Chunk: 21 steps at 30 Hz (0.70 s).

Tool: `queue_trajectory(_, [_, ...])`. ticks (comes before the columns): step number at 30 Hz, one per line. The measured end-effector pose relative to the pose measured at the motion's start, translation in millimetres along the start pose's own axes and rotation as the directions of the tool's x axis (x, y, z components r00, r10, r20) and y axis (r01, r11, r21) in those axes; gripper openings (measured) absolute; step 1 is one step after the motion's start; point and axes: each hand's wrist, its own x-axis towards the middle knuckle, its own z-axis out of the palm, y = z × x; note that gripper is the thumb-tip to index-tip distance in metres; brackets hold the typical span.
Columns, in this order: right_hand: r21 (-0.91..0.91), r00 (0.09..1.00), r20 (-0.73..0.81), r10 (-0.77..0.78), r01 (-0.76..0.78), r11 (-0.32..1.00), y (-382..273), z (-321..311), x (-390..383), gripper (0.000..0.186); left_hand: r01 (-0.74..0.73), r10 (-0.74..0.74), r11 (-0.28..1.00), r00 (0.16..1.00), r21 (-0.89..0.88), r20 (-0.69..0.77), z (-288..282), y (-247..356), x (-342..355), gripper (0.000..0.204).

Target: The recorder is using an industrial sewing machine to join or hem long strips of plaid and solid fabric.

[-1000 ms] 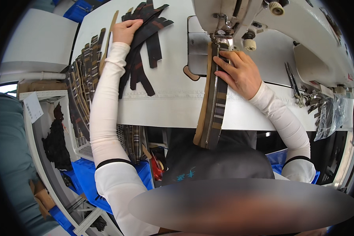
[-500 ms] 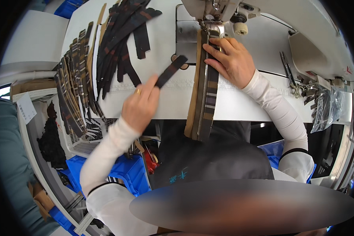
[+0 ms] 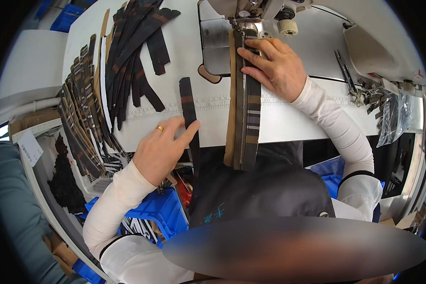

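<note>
Blue bin [image 3: 173, 213] low by the left arm, black-and-white striped pieces [image 3: 138, 229] inside. White lattice basket [image 3: 93, 182] farther left. Left hand [image 3: 163, 149] half open, thumb over a dark strip [image 3: 188, 99] that hangs past the table's [image 3: 213, 132] near edge; cannot tell if pinched. Right hand [image 3: 279, 66] palm down, fingers loosely spread, pressing the zippered band [image 3: 239, 113], its top at the sewing machine [image 3: 317, 19].
</note>
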Motion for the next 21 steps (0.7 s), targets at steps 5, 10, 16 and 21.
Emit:
queue_trajectory(5, [-0.004, 1.0, 0.011, 0.01, -0.01, 1.0, 1, 0, -1, 0.039, -0.063, 0.065, 0.993, 0.998, 0.103, -0.015, 15, -10, 2, 0.075])
queue_trajectory(10, [-0.004, 1.0, 0.002, 0.006, -0.006, 1.0, 1, 2, 0, 0.039, -0.021, 0.007, 0.999, 0.949, -0.041, -0.316, 50, -9, 5, 0.08])
queue_trajectory(16, [-0.005, 1.0, -0.027, -0.004, 0.004, 1.0, 0, 2, 0, 0.036, -0.037, -0.019, 0.994, 0.875, -0.105, -0.484, 42, -13, 40, 0.058])
queue_trajectory(21, [0.0, 1.0, -0.025, 0.009, -0.009, 1.0, 2, 2, -1, 0.037, -0.084, 0.129, 0.991, 0.788, 0.102, -0.602, 21, -11, 93, 0.043])
